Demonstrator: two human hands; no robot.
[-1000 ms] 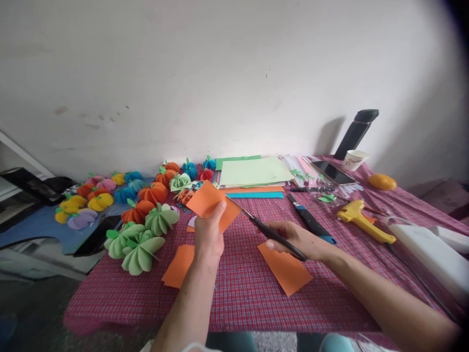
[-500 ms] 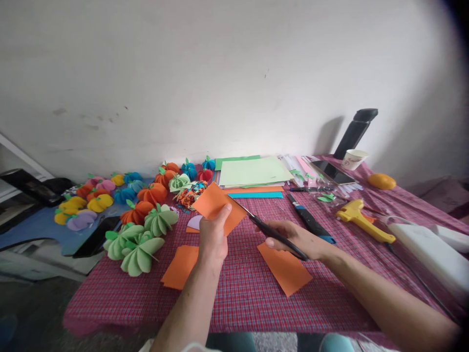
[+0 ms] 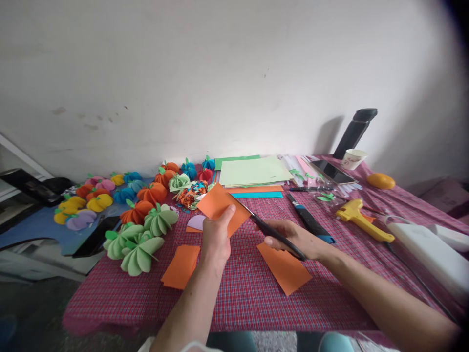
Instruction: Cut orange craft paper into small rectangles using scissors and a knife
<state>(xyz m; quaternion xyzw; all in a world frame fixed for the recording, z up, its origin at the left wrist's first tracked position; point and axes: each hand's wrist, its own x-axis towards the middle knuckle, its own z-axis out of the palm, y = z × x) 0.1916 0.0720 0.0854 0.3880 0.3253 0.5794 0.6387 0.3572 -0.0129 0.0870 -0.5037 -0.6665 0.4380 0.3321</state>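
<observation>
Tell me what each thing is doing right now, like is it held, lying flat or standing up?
Left hand: pinching the orange paper piece.
Orange paper piece: held up, scissors at its edge.
Right hand: gripping the scissors.
Scissors: held, blades at the paper.
Orange sheets: lying flat on the tablecloth.
Glue gun: lying on its side.
Paper cup: standing upright.
Paper pumpkins: finished, sitting in a group.

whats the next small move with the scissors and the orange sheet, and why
Probably close the scissors and run the cut further into the orange sheet. The right hand holds their handles with the blades meeting the sheet's right edge, and the left hand pinches the sheet up off the checked cloth, so it looks steadied for the cut.
</observation>
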